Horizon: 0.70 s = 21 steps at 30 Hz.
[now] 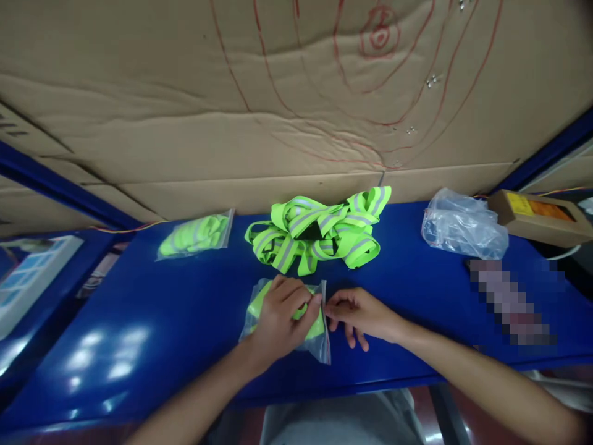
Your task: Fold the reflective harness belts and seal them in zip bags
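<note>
Left grip (283, 311) clasped on the clear bag (317, 331) beneath, right grip (361, 312) pinched at its edge

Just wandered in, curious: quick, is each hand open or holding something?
Left hand: curled over the clear bag of green strap; grip can't be told.
Right hand: partly curled at the bag's edge; whether it pinches can't be told.

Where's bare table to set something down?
Left front of the blue table, between the packed bag at the back and the left forearm. Also the patch between the strap heap and the clear plastic, behind the right forearm. Crowded: the middle, front bag under the left hand, right hand at its edge; back right, clear plastic beside the box.
</note>
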Tool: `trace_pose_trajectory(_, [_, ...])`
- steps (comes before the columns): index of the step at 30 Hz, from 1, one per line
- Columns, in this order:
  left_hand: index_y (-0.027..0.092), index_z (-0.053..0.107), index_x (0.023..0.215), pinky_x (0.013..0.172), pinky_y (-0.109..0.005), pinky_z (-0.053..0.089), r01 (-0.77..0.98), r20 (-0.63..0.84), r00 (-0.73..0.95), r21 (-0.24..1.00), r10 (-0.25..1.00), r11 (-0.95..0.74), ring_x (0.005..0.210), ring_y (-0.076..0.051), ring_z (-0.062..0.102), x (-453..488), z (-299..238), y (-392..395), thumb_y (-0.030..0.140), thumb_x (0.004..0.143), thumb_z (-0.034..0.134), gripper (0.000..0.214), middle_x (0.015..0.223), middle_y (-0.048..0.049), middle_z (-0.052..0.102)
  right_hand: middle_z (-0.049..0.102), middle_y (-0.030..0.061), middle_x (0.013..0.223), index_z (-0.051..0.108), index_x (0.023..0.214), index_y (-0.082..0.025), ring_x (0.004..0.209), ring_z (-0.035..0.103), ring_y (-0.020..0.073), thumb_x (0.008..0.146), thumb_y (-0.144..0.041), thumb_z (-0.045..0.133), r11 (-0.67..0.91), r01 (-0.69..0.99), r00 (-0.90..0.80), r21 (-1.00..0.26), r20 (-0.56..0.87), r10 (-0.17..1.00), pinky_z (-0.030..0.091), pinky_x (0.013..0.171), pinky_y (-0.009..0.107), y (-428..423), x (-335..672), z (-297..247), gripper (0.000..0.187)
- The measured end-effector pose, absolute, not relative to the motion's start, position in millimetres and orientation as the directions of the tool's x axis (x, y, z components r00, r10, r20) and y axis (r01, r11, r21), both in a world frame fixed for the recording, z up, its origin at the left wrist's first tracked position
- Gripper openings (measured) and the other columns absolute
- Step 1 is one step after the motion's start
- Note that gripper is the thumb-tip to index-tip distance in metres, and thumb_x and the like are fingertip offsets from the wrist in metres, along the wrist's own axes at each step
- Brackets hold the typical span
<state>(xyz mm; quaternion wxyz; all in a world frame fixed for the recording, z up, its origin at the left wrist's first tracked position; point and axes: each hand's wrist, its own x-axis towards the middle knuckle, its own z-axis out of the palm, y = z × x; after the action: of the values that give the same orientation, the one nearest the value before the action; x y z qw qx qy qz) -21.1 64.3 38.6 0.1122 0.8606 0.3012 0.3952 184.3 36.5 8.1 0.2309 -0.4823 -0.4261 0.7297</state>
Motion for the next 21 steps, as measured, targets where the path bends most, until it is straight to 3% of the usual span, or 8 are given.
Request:
trace_pose_trajectory(4, [0.019,0.046,0.069,0.071,-0.034,0.035,0.467,0.58,0.538,0.4,0.612,-0.789,0.063,-0.012,0.048,-17.7,33.1,67.8,0.016,0.098,0.057,0.032,0.064,0.0027,0.053,0.071,0.004,0.094,0.066,0.094,-0.016,0.05,0.066,0.0105,0.089,-0.054,0.068,-0.41,0.183,-0.448,-0.894,-0.447,0.774,0.039,0.027,0.015,31.5,186.5,8.3,0.038])
trace_pose_trajectory(9, [0.019,0.058,0.075,0.075,-0.037,0.032,0.558,0.405,0.654,0.312,0.639,-0.769,0.072,-0.017,0.054,-16.6,29.4,68.1,0.027,0.1,0.057,0.026,0.071,-0.0001,0.059,0.066,0.0003,0.075,0.069,0.096,-0.015,0.052,0.065,0.0105,0.091,-0.053,0.067,-0.331,0.176,-0.495,-0.927,-0.374,0.784,0.045,0.034,0.016,28.1,185.6,6.1,0.039])
trace_pose_trajectory(12, [0.019,0.06,0.078,0.077,-0.038,0.032,0.563,0.359,0.676,0.312,0.644,-0.765,0.074,-0.018,0.055,-17.7,29.2,67.5,0.029,0.101,0.055,0.026,0.072,-0.0006,0.061,0.062,-0.0011,0.069,0.07,0.098,-0.015,0.053,0.065,0.0117,0.093,-0.057,0.064,-0.337,0.173,-0.524,-0.926,-0.376,0.765,0.049,0.038,0.017,29.6,187.1,5.0,0.043])
trace_pose_trajectory(17, [0.019,0.06,0.078,0.076,-0.037,0.031,0.555,0.358,0.678,0.322,0.641,-0.767,0.074,-0.019,0.053,-19.0,30.4,67.7,0.029,0.101,0.057,0.026,0.072,-0.0002,0.06,0.068,0.0022,0.083,0.065,0.089,-0.015,0.054,0.066,0.01,0.087,-0.054,0.07,-0.419,0.167,-0.495,-0.893,-0.443,0.747,0.046,0.036,0.016,32.3,189.0,3.9,0.04])
trace_pose_trajectory(21, [0.019,0.06,0.075,0.076,-0.037,0.032,0.534,0.357,0.68,0.356,0.64,-0.767,0.074,-0.018,0.052,-17.9,31.1,67.3,0.034,0.102,0.059,0.03,0.072,-0.0003,0.06,0.06,-0.004,0.064,0.055,0.082,-0.019,0.047,0.059,0.0092,0.086,-0.052,0.073,-0.394,0.165,-0.435,-0.904,-0.425,0.794,0.041,0.034,0.015,28.4,184.0,0.2,0.038])
